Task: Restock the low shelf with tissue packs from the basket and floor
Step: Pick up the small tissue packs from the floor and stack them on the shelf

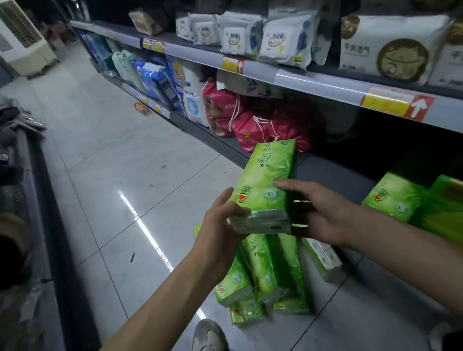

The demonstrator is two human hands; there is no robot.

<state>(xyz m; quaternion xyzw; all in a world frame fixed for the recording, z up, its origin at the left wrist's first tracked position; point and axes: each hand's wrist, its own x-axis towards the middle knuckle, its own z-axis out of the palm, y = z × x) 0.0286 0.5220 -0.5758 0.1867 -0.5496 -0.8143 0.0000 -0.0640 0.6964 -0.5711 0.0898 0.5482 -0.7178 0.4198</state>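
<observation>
We look down at a shop aisle, with shelving running from the upper centre to the right edge of the frame. In the middle of the frame a person holds one green tissue pack (267,179) in both hands. It is lifted clear of the floor, and its far end reaches over the front edge of the low shelf (336,180). The left hand (225,221) grips the pack's near left corner, thumb on top and fingers curled beneath. The right hand (319,210) clamps the near right side with fingers laid across the top face. Its thumb is hidden, so we cannot tell how it lies underneath.

Just below the hands, at lower centre, a loose pile of matching packs (264,275) lies on the tiled floor (121,167). More shelved green packs (396,198) already sit on the low shelf at the right edge. Red drawstring bags (246,125) fill that shelf further back, above centre. No basket is in view.

We judge the pack to be light and soft: a long block of paper in slick plastic film that gives when squeezed. It could slide out of a loose grasp. It is not fragile, though the film may dent or tear. The surest hold looks to be on the two long sides, nearer the middle, so neither end sags.
</observation>
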